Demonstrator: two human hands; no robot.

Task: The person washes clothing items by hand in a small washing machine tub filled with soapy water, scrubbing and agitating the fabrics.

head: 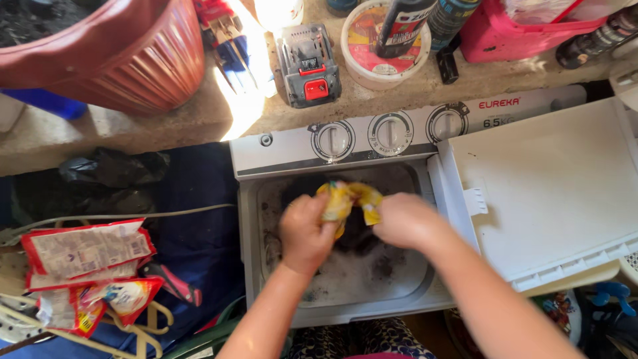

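Yellow cloth (350,199) is bunched and gripped between both hands, held just above the foamy water in the open wash tub (345,272). The fingers of the left hand (304,233) are curled shut around the cloth's left end, the thumb pressed against the fabric. The right hand (405,219) is closed into a fist on the cloth's right end, its fingers tucked under and mostly hidden from view. The two fists are almost touching, with the crumpled fabric rising between and beyond them.

Below the fingers, grey suds and dark water are seen in the tub of a white twin-tub washing machine (266,156). Beyond the fingers, three round dials (390,133) are set in a row along the machine's control panel. To the right of the right hand, the white lid (551,179) is laid open over the other half.

Farther out past the dials, a grey and red battery pack (308,64) and a round tub (379,50) are set on the concrete ledge, with a ribbed terracotta pot (133,60) at the far left. Well to the left of the left hand, red and white packets (86,252) are piled.
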